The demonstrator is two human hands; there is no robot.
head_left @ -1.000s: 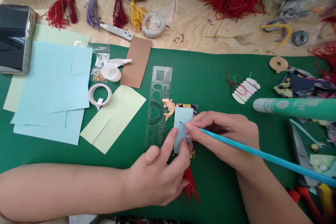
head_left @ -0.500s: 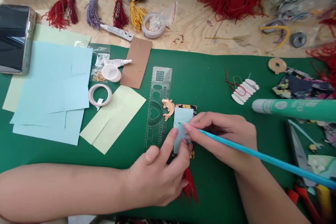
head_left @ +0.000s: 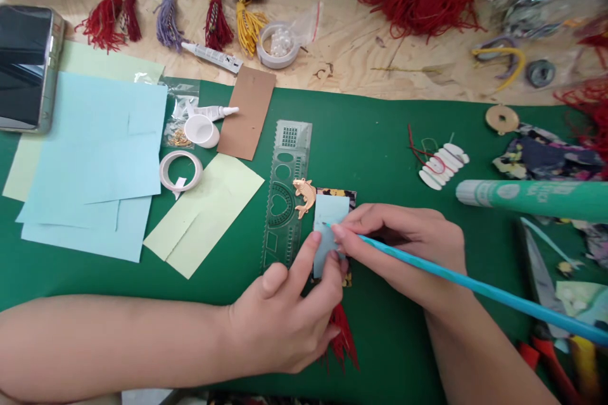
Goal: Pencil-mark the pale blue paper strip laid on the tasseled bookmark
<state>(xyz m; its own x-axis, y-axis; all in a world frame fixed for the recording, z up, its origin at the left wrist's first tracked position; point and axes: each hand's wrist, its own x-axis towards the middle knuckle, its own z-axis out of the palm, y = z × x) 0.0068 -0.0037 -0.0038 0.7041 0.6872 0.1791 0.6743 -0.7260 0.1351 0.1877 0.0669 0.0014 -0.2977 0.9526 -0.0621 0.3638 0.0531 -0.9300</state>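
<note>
Two hands meet over one small pale blue paper rectangle [head_left: 330, 221] near the middle of the green mat [head_left: 380, 139]. The left hand [head_left: 285, 323] is curled, its fingertips [head_left: 314, 239] pressing the lower edge of the rectangle to pin it in place. The right hand [head_left: 403, 247] is closed in a writing grip on a long turquoise pen [head_left: 475, 291], whose tip touches the left part of the paper.

The rectangle lies on a dark floral fabric piece [head_left: 338, 192], of which only the top edge and a bit of the lower right corner show. A red tassel [head_left: 342, 338] pokes out from under the left hand, below that piece; whether it is attached to it cannot be seen. Just to the left, touching or nearly so, lies a clear green stencil ruler [head_left: 285, 193] with a small gold fish charm [head_left: 304, 195] resting on its right edge.

The step in hand looks like marking or writing on the blue paper while it is held steady over the fabric. The next move seems to call for a light, controlled stroke: the paper is small and loose, so the left fingertips would need to keep pressing without blocking the pen's path, and the charm sits close enough to be knocked.

Farther off on the bench lie pale blue sheets [head_left: 95, 158], a roll of tape [head_left: 181, 171] and a green glue stick [head_left: 532, 197].
</note>
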